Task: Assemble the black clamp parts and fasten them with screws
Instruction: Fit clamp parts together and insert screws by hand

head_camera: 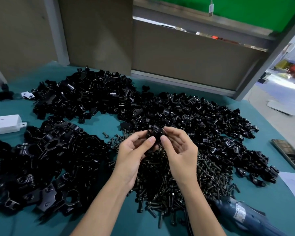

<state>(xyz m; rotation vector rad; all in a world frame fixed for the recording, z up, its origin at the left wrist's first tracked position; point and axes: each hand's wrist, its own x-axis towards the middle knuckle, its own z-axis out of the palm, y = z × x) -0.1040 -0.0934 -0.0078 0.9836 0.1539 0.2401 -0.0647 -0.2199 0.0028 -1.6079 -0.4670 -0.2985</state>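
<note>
Both hands were up over the screw pile [174, 181], pinching one black clamp [157, 133] between them: left hand [134, 150] and right hand [179, 150] each had fingertips curled on it. Piles of clamp parts [85, 97] sat all around on the teal table [271, 210], driver [242, 217] lower right.
</note>
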